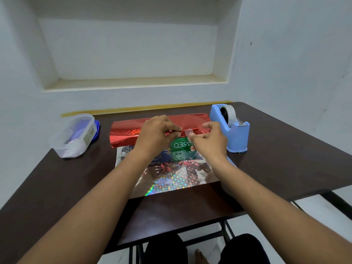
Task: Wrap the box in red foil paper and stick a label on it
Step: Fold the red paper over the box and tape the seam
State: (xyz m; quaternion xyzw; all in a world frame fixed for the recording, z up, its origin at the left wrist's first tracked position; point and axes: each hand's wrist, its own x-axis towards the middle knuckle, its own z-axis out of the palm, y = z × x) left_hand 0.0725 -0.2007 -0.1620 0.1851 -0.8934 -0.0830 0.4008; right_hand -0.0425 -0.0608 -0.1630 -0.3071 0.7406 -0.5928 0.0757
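Note:
The red foil paper (125, 133) lies across the dark table (57, 187). Its far half is folded red side up over a green box (182, 145) with white lettering. The near half lies flat, silver side up (171, 178). My left hand (156, 134) pinches the folded foil edge on top of the box. My right hand (209, 139) pinches one end of a short strip of clear tape (187, 132) held at that edge, between both hands.
A blue tape dispenser (231, 128) with a white roll stands right of the box, close to my right hand. A clear plastic container (75, 135) with a blue lid beneath it sits at the left. A wall with a recessed niche (129, 54) rises behind the table.

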